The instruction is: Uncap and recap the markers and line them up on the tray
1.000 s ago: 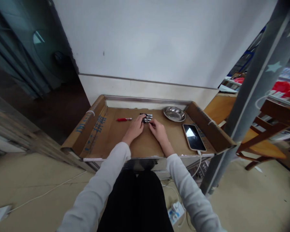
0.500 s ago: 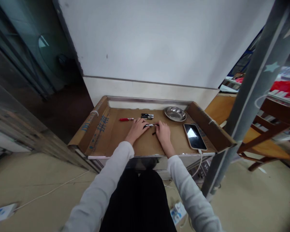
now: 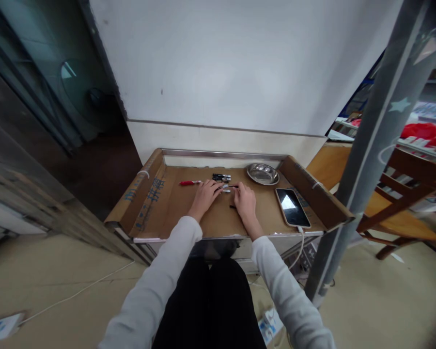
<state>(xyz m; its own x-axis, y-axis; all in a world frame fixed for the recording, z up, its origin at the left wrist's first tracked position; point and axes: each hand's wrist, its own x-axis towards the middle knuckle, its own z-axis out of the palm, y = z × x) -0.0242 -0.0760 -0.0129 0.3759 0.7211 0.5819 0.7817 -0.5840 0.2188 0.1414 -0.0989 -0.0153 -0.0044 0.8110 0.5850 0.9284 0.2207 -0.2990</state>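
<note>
My left hand point(image 3: 204, 198) is closed around a pen with a clear, silvery end point(image 3: 225, 186), its fingers bent over most of the barrel. Just below lies another short silvery piece point(image 3: 226, 191), close to the left fingertips. With thumb and forefinger, my right hand point(image 3: 244, 201) pinches a thin dark pen part point(image 3: 233, 186) in line with the pen. A small black piece point(image 3: 232, 207), possibly a cap, lies partly hidden beside the right hand. Several black pens point(image 3: 221, 177) rest together beyond the hands. To the left is a red pen point(image 3: 189, 182).
Brown cardboard point(image 3: 178, 203) lines the raised-edge table. At its back right stands a round metal dish point(image 3: 263, 174). A phone point(image 3: 292, 207) with a white cable lies at the right. A grey post point(image 3: 363, 150) rises beside the table, near a wooden chair point(image 3: 403, 208).
A short silvery piece now shows below the pen at my left fingertips. Both hands stay nearly in place; the view has shifted slightly.
</note>
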